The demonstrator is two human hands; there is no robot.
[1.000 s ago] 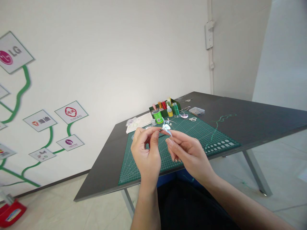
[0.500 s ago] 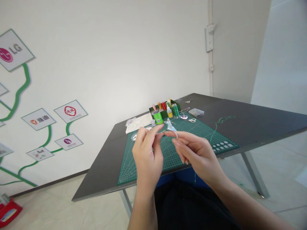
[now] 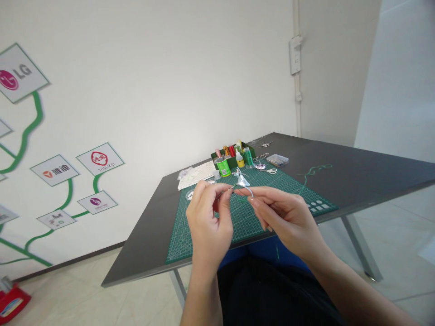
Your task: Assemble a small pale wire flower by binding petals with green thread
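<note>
Our right hand (image 3: 288,218) has edged rightward, fingers pinching the pale-blue piece (image 3: 243,180) by its tail; it slopes down to them from just beyond our left hand (image 3: 210,213), which grips a thin strand (image 3: 234,186).

Place: an office-like company room, fitted out as a craft workspace
Wall: plain white wall (image 3: 186,90) bearing white, green-edged logo panels (image 3: 54,170), one reading LG, joined by thick green branching lines (image 3: 40,111)
Table: dark-grey rectangular table (image 3: 346,163) on slanted silver metal legs (image 3: 362,249)
Craft gear: green gridded cutting mat (image 3: 181,237), white-handled scissors (image 3: 272,171), open dark-green box (image 3: 252,151) of coloured spools (image 3: 232,151)
Floor: pale, glossy floor tiles (image 3: 129,290)
</note>
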